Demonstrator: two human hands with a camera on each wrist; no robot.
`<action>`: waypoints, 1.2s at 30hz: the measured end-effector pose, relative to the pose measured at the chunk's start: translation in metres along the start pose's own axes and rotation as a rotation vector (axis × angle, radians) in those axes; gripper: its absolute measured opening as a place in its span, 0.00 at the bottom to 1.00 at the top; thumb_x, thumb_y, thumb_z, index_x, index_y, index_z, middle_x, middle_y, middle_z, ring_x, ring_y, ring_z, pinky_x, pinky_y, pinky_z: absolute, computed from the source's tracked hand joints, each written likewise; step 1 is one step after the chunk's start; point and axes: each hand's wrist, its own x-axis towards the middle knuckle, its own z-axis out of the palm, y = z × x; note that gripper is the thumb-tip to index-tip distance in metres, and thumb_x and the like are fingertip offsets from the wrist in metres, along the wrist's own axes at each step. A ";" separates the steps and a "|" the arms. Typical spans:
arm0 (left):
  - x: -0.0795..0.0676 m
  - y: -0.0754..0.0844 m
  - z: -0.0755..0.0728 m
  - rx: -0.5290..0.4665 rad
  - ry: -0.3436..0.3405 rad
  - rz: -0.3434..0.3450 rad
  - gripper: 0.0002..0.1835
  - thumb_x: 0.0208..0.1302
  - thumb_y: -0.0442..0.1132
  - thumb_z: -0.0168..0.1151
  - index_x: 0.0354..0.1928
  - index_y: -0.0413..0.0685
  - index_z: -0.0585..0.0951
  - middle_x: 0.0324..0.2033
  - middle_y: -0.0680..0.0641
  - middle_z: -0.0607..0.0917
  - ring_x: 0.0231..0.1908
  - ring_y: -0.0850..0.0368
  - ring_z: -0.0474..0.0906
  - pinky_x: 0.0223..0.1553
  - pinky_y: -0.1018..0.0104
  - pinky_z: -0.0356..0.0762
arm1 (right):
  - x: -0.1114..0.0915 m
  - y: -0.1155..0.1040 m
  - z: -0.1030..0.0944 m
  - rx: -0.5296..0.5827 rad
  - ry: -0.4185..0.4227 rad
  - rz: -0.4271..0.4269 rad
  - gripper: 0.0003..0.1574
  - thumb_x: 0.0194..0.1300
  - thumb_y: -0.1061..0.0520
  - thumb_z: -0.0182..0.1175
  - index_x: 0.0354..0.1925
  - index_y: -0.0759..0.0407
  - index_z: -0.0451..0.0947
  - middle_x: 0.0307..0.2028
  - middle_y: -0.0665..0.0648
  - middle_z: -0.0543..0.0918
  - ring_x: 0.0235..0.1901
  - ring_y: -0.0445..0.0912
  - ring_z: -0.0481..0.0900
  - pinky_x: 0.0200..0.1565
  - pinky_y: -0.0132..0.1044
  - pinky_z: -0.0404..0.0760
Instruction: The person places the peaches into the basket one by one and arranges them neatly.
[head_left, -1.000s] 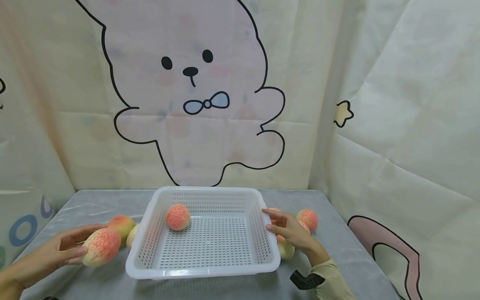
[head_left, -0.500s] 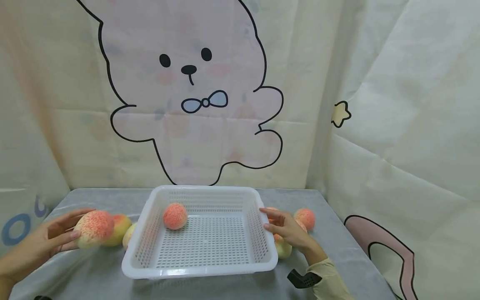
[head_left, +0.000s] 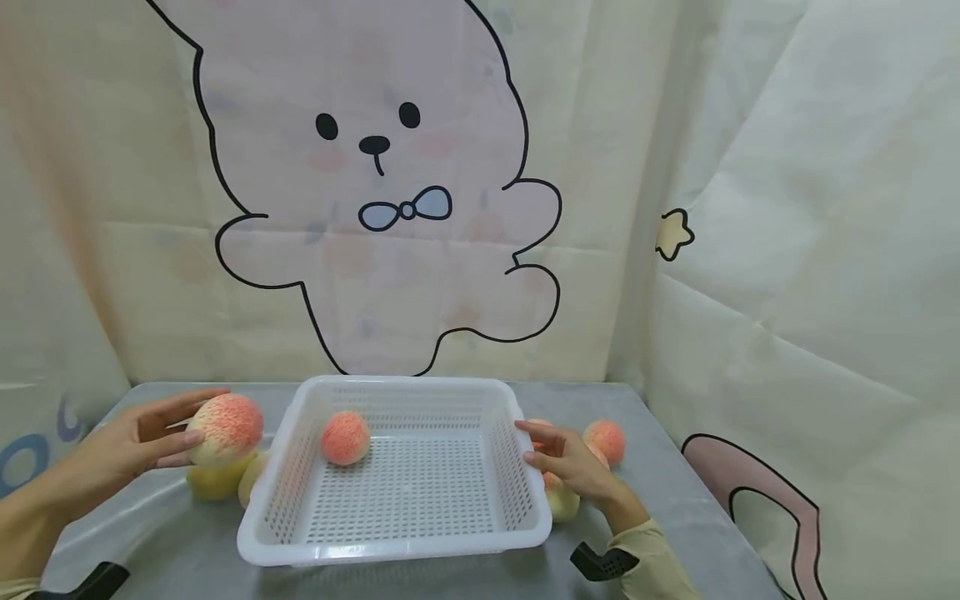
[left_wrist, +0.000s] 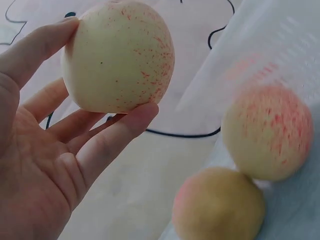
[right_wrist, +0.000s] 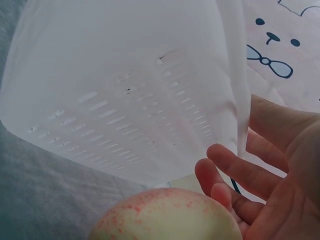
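My left hand (head_left: 138, 437) holds a peach (head_left: 227, 429), pale with a speckled red blush, between thumb and fingers, left of the basket. The left wrist view shows this peach (left_wrist: 117, 57) raised above two others. A white perforated plastic basket (head_left: 397, 550) stands in the middle of the table, with one red-blushed peach (head_left: 346, 437) at its inner left. My right hand (head_left: 573, 462) grips the basket's right rim. In the right wrist view its fingers (right_wrist: 245, 167) curl by the outer wall, close over a peach (right_wrist: 170, 217).
Two peaches, one yellow (head_left: 216, 482) and one paler (head_left: 251, 479), lie left of the basket. Several more peaches lie to its right, including a red one (head_left: 604, 441) and a pale one (head_left: 561, 500), partly hidden by my right hand. A printed cloth (head_left: 450, 283) hangs behind the grey table (head_left: 322, 583).
My left hand has lifted its peach upward, swinging first slightly left and then back right, above the yellow peach. My right hand stays at the basket's rim. The head view has shifted slightly.
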 end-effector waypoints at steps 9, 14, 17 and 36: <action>0.016 0.024 0.015 0.041 -0.009 0.035 0.29 0.77 0.38 0.51 0.76 0.51 0.62 0.61 0.69 0.77 0.55 0.70 0.80 0.47 0.62 0.86 | 0.001 0.003 0.003 -0.012 0.009 -0.008 0.37 0.73 0.60 0.60 0.73 0.70 0.61 0.69 0.76 0.68 0.52 0.40 0.84 0.49 0.32 0.85; 0.027 0.031 0.020 0.048 -0.040 0.018 0.28 0.75 0.39 0.54 0.74 0.54 0.65 0.61 0.69 0.77 0.56 0.73 0.78 0.47 0.66 0.83 | 0.001 0.003 0.003 0.008 -0.006 -0.021 0.37 0.73 0.62 0.58 0.74 0.72 0.60 0.70 0.77 0.66 0.52 0.40 0.84 0.48 0.33 0.85; 0.034 0.034 0.024 0.040 -0.055 0.015 0.27 0.74 0.40 0.55 0.73 0.54 0.66 0.60 0.68 0.77 0.55 0.73 0.77 0.47 0.64 0.84 | 0.001 0.003 0.003 0.014 -0.005 -0.015 0.36 0.73 0.62 0.58 0.74 0.71 0.60 0.70 0.76 0.66 0.52 0.40 0.84 0.49 0.32 0.85; 0.067 0.052 0.045 0.084 -0.183 -0.002 0.29 0.72 0.43 0.60 0.74 0.52 0.69 0.73 0.34 0.66 0.60 0.49 0.78 0.47 0.59 0.84 | 0.001 -0.002 0.004 0.018 -0.010 -0.011 0.38 0.73 0.60 0.59 0.74 0.72 0.59 0.69 0.78 0.67 0.51 0.40 0.85 0.48 0.33 0.85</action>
